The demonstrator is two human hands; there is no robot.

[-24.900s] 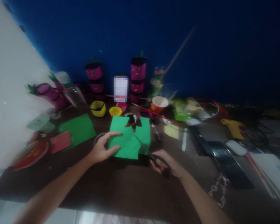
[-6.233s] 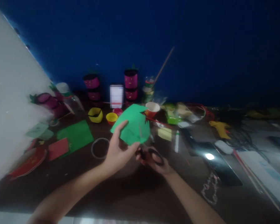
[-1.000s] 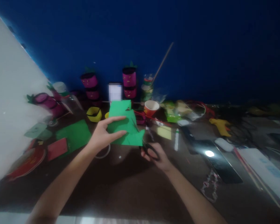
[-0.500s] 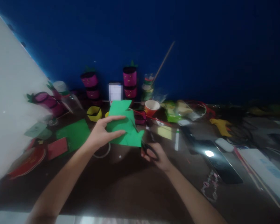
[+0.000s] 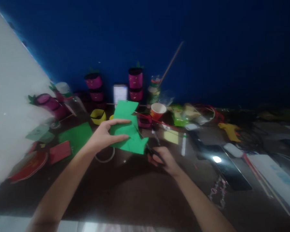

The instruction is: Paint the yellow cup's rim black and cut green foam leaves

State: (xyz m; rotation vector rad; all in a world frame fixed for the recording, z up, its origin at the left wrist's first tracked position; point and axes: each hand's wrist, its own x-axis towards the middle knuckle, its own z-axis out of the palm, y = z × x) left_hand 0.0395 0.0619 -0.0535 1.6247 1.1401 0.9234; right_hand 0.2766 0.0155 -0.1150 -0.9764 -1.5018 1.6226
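My left hand (image 5: 105, 136) grips a sheet of green paper (image 5: 127, 127) from its left side, thumb and fingers lying across its face. The paper is held above the table, and its right edge is cut into, with a flap at the lower right corner. Black-handled scissors (image 5: 156, 155) are in my right hand (image 5: 168, 161), fingers through the loops. Their blades point up and left and sit at the paper's cut edge. Blur hides how far apart the blades stand.
Behind the paper stand a screen (image 5: 120, 93), purple paper figures (image 5: 135, 79) and an orange cup (image 5: 158, 111). Leftward lie another green sheet (image 5: 77, 137), a red piece (image 5: 60, 152) and a clear bottle (image 5: 73, 104). A black phone (image 5: 228, 167) and a yellow glue gun (image 5: 229, 131) lie right.
The green paper has tilted slightly, its top edge a little higher. My right hand has turned a little, so the scissors' loops appear narrower. Both hands keep their holds.
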